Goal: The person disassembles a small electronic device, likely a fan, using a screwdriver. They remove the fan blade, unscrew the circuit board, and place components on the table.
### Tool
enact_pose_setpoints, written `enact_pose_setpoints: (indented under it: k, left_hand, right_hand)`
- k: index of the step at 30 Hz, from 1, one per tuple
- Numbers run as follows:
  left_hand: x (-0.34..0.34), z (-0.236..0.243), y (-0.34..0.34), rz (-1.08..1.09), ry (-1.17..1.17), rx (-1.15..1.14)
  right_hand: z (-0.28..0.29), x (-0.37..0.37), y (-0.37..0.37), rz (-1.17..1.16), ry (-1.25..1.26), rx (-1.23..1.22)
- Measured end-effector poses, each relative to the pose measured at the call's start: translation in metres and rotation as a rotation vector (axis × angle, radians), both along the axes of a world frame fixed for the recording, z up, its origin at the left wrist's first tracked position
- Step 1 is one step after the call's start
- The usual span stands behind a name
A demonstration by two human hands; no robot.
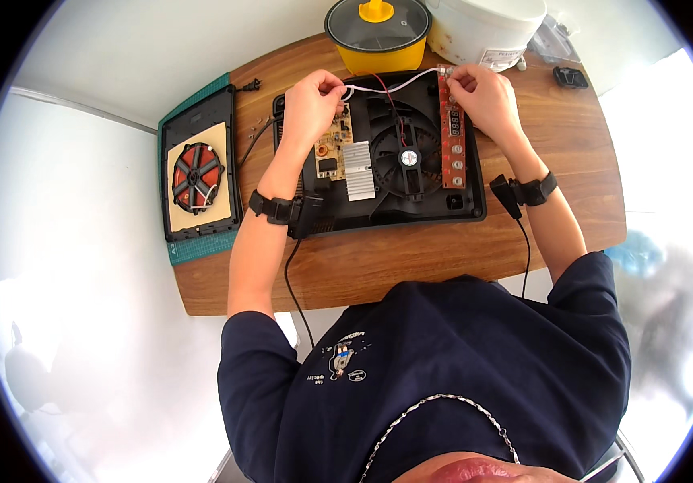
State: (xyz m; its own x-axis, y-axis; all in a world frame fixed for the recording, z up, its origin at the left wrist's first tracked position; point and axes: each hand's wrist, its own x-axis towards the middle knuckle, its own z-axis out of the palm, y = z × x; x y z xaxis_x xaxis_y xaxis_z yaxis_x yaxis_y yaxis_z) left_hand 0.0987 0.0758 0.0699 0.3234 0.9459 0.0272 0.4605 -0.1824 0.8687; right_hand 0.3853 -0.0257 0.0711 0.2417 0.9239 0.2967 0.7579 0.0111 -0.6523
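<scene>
Left hand (312,101) pinched on one end of a white cable (387,84), right hand (482,95) gripping the other end at the top of a red control board (452,129). Both over an opened black cooker base (387,211), fan (408,156) at centre, on the wooden tabletop (411,262). Copper coil plate (198,175) off left; yellow pot (379,34) behind.

Rice cooker (487,28) cut off (top edge); fingertips hidden behind white cable (387,84).
</scene>
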Motion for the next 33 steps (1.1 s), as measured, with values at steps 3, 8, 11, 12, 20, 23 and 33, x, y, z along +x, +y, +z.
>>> enact_pose_setpoints:
  k: [3,8,11,12,20,23,33]
  left_hand:
    - [0.004,-0.006,0.003,-0.004,-0.064,-0.007]
    - [0.014,-0.023,0.011,-0.108,0.070,0.063]
    - [0.021,-0.030,0.011,-0.159,0.016,0.097]
    - [0.023,-0.031,0.010,-0.170,-0.031,0.104]
    - [0.024,-0.027,-0.004,-0.311,-0.275,-0.040]
    - [0.019,-0.017,-0.018,-0.262,-0.333,-0.137]
    - [0.009,0.016,-0.063,-0.178,-0.099,0.226]
  right_hand:
    - [0.007,0.000,-0.004,-0.030,0.073,0.013]
    - [0.010,0.005,-0.016,-0.080,0.114,0.023]
    - [0.015,0.005,-0.027,-0.124,0.228,0.025]
    - [0.015,0.007,-0.030,-0.132,0.253,0.040]
    - [0.022,0.015,-0.048,-0.129,0.480,0.204]
    - [0.037,0.007,-0.054,-0.118,0.516,0.277]
    - [0.093,-0.015,-0.058,-0.145,0.508,0.520]
